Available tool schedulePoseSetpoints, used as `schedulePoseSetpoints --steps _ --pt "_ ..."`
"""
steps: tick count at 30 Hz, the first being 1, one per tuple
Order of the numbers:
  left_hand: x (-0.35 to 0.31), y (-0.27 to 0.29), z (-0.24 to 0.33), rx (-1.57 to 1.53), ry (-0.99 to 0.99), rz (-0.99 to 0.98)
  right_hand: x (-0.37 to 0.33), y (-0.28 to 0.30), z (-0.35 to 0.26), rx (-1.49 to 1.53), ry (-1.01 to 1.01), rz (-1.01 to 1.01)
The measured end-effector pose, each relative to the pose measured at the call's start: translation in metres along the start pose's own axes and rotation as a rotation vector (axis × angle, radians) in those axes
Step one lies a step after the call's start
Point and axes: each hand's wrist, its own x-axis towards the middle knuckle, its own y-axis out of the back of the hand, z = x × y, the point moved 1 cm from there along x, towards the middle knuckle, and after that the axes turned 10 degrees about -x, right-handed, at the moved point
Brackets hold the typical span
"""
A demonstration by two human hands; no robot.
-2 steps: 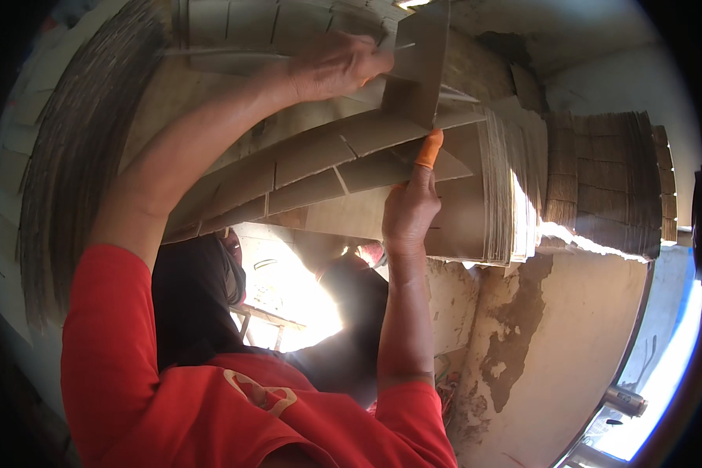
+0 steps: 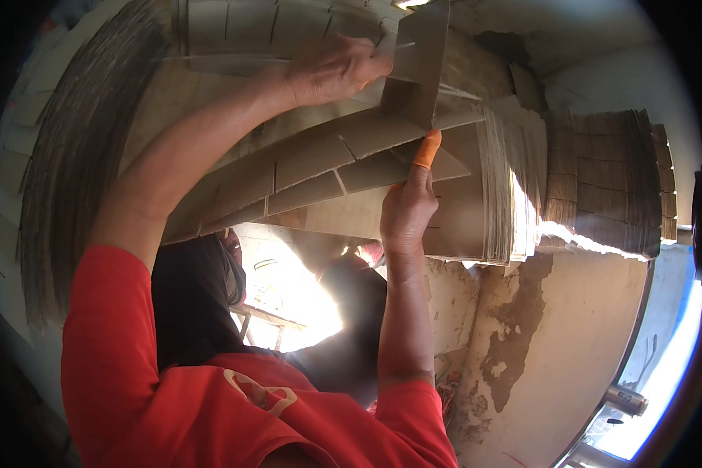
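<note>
My left hand (image 2: 337, 70) is closed, its fingertips at the left edge of a short cardboard strip (image 2: 423, 47) that stands across a long slotted cardboard strip (image 2: 308, 160). What its curled fingers grip is partly hidden. Close to where the strips cross, my right hand (image 2: 410, 207) pinches the long strip's near side; an orange finger cot (image 2: 427, 150) covers one fingertip. Below that strip lies a second slotted cardboard strip (image 2: 304, 191), roughly parallel. The long strip slants from lower left up to the right hand.
A tall stack of cardboard strips (image 2: 86, 148) rises at the left. Cardboard sheets (image 2: 501, 195) are piled right of my right hand, with bundled strips (image 2: 604, 183) beyond. More slotted cardboard (image 2: 249, 23) lies at the far side. A peeling wall (image 2: 554, 343) borders the lower right.
My right hand has shifted very slightly left. My left hand and the cardboard strips stay almost where they were.
</note>
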Motion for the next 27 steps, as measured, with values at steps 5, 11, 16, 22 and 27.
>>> schedulePoseSetpoints --steps 5,11,16,22,27 --pt "-0.009 0.009 0.019 -0.095 0.033 0.031 -0.004 -0.012 0.003 -0.005 -0.089 -0.167" --pt "0.015 0.04 0.017 -0.492 0.523 -0.104 -0.005 0.002 -0.001 0.034 -0.072 -0.037" --pt "0.024 0.045 -0.051 0.091 0.439 -0.06 -0.001 0.01 -0.002 0.019 0.043 0.108" --pt "0.007 -0.021 -0.106 0.447 0.433 -0.139 0.003 0.006 -0.007 0.052 0.078 0.121" --pt "-0.002 -0.039 -0.132 0.471 0.389 -0.142 0.003 0.003 -0.006 0.053 0.055 0.088"
